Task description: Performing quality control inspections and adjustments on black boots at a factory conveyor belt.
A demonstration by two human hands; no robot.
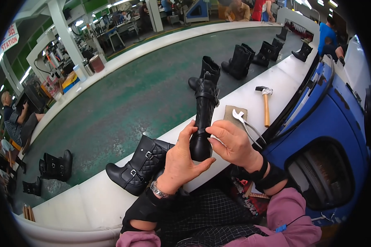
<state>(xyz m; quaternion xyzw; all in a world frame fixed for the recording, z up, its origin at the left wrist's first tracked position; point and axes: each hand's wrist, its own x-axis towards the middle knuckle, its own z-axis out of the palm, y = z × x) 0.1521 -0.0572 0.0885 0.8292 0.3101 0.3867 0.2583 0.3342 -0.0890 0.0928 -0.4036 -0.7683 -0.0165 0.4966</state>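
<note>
A black ankle boot (201, 140) with buckled straps is held in front of me, toe toward me and shaft pointing away. My left hand (178, 162) is closed round its toe end, fingers on the left side and thumb under the tip. My right hand (233, 144) pinches at the boot's right side, by the strap above the toe; anything small between those fingertips is hidden. Beside my left wrist, another black boot (137, 166) with quilting and two buckles lies on the white ledge (82, 201). Pincers (244, 123) rest on a tan pad (231, 112) past my right hand.
A hammer (266, 108) with a wooden handle lies on the ledge. Several black boots (238, 61) stand along the green conveyor belt (123, 94), with more at its left end (55, 165). A blue machine (317, 136) is close on the right. Other people work farther off.
</note>
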